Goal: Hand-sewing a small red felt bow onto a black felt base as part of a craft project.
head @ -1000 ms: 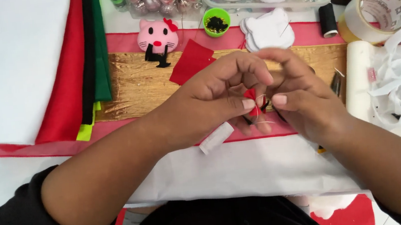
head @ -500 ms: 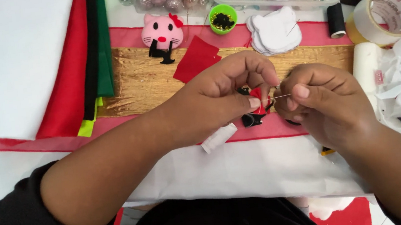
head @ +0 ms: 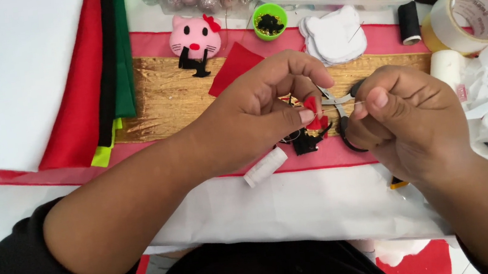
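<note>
A: While your left hand (head: 266, 119) pinches the small red felt bow (head: 314, 113) between thumb and forefinger, where does the thread go?

B: The thin thread (head: 349, 106) runs from the bow toward your right, almost level, into your right hand (head: 405, 120), whose thumb and forefinger are closed on it. Whether a needle sits in that pinch, I cannot tell.

A: So which hand is nearer the bow?

B: Your left; it holds the bow itself. Your right is just beside it, with the taut thread between them. Both hover above the worktop (head: 173, 96).

A: What lies under them?

B: The scissors (head: 338, 112) sit below the thread, a black felt piece (head: 305, 142) beneath the bow, and a white thread spool (head: 265, 167) nearer you, lying slantwise. The pink cat face (head: 194, 36) is well apart, at the far side.
</note>
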